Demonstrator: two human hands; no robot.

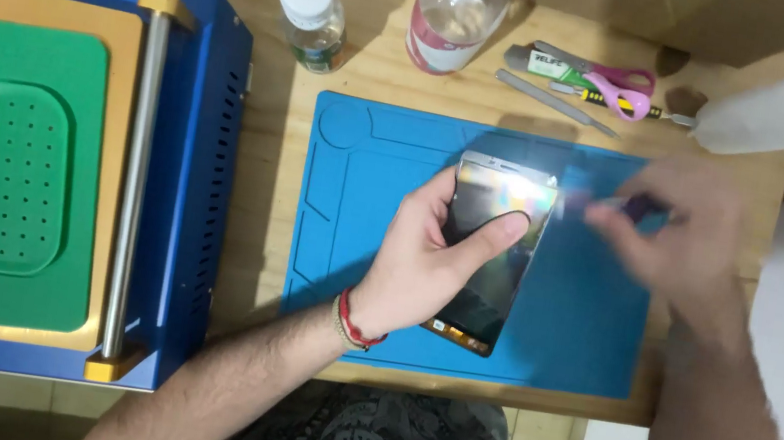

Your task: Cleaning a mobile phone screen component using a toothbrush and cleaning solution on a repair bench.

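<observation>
Your left hand (427, 260) had its grip on the glossy flat phone (493, 254), lengthwise away from you, while your blurry right hand (687, 239) pinched a thin tool (605, 210).

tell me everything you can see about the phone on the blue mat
The phone is a slim dark slab with a glossy glass face that mirrors a bright light near its top edge. It lies flat, face up, on the blue mat, slightly tilted, its top pointing away from the person. The left hand grips its left edge, thumb pressed across the glass. The blurred right hand holds a small dark-handled tool near the top right corner; whether the tip touches cannot be told.
</observation>
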